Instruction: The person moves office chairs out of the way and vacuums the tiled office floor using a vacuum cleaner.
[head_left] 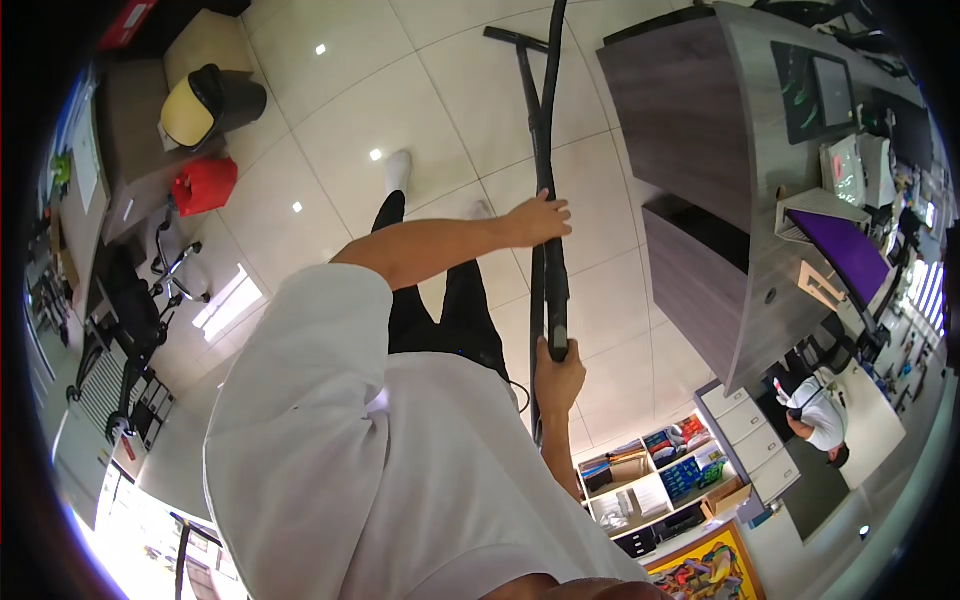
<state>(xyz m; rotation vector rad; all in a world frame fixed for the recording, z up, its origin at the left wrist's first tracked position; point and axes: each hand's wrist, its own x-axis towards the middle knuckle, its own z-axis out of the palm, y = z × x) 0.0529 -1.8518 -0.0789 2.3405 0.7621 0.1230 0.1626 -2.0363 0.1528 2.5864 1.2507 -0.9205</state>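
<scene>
Vacuum wand (556, 275) over shiny floor tiles (610, 370), near grey worktop (772, 168) with purple-screened laptop (840, 255) off to the right. Right grip (560, 378) curled around handle (559, 338). Left grip (538, 221) laid across pipe (543, 165), farther forward; cannot tell if closed.

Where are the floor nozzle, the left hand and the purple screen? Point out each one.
Floor nozzle (513, 38): head view, middle of its crossbar.
Left hand (535, 221): head view, back of the hand.
Purple screen (838, 252): head view, middle of its purple face.
</scene>
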